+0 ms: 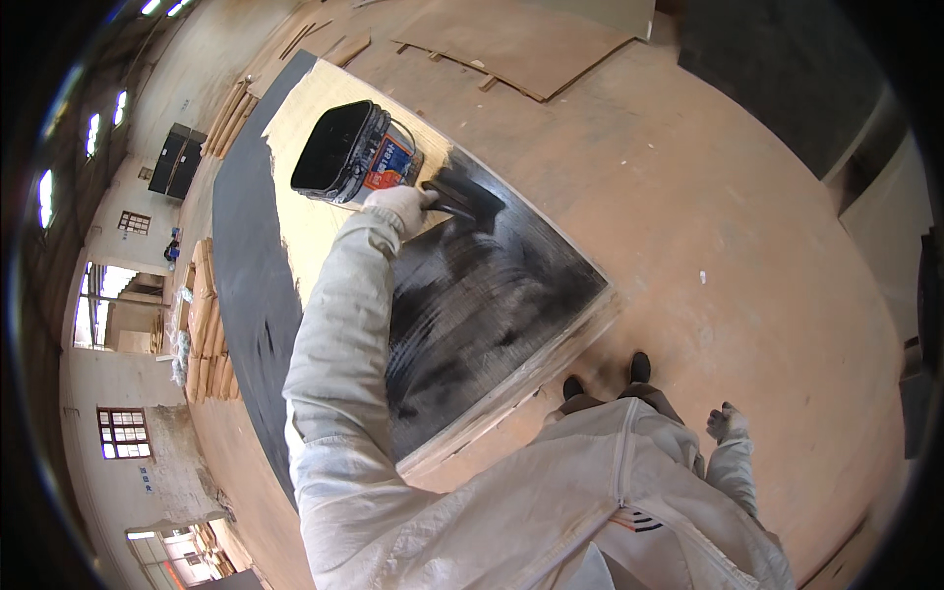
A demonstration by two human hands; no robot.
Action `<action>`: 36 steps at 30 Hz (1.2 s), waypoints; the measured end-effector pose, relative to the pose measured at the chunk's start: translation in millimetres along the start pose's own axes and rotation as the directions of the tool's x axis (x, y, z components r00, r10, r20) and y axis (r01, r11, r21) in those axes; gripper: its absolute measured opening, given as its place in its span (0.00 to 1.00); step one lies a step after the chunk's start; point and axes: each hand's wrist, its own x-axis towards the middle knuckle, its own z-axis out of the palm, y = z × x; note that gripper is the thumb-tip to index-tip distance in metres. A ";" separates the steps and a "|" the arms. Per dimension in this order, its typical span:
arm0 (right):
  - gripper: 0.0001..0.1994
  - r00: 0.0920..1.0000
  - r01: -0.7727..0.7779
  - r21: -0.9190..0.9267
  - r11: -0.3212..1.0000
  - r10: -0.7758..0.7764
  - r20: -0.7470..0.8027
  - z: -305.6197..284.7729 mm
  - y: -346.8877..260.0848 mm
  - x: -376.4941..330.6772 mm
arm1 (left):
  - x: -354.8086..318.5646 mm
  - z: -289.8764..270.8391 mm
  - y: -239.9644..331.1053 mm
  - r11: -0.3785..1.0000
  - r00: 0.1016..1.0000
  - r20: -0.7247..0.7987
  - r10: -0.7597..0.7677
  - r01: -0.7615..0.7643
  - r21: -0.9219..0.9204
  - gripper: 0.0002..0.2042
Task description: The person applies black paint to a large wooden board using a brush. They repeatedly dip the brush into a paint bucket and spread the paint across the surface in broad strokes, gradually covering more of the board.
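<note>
The dark spreading tool, whose broad head could be either bristle or blade at this size, rests on the wet black coating of the board. It looks light, with a stiff handle and a head that may give a little; the coating probably makes it slick, so the handle is the sound place to take hold, well back from the smeared head. Nothing about it seems fragile. The gloved left hand is closed around the near end of that handle, arm stretched out over the board, and the head lies just beyond the fingers, to the right. Just beside this hand, on its far side, a black-stained bucket stands on the pale uncoated patch; whether hand and bucket touch cannot be told. The bucket would be the heavier thing if much is in it, which its dark inside hides. Farther out, the right hand hangs by the person's side above the reddish floor, well apart from the tool, too small to tell whether it is open or closed.
</note>
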 end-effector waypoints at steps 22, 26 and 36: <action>0.08 0.994 -0.013 0.110 0.994 0.025 -0.103 -5.5 -5.9 -12.0 | -48.1 44.5 -40.8 0.853 0.840 0.200 -0.503 0.521 -0.042 0.16; 0.07 0.988 -0.102 0.125 0.987 0.115 -0.100 -44.6 -26.1 23.0 | -56.0 26.3 16.1 0.866 0.864 0.076 -0.497 0.500 -0.026 0.16; 0.21 0.991 -0.057 -0.063 0.996 0.049 -0.126 -45.5 -208.9 77.5 | -66.0 23.9 33.2 0.805 0.793 0.209 -0.572 0.592 -0.046 0.21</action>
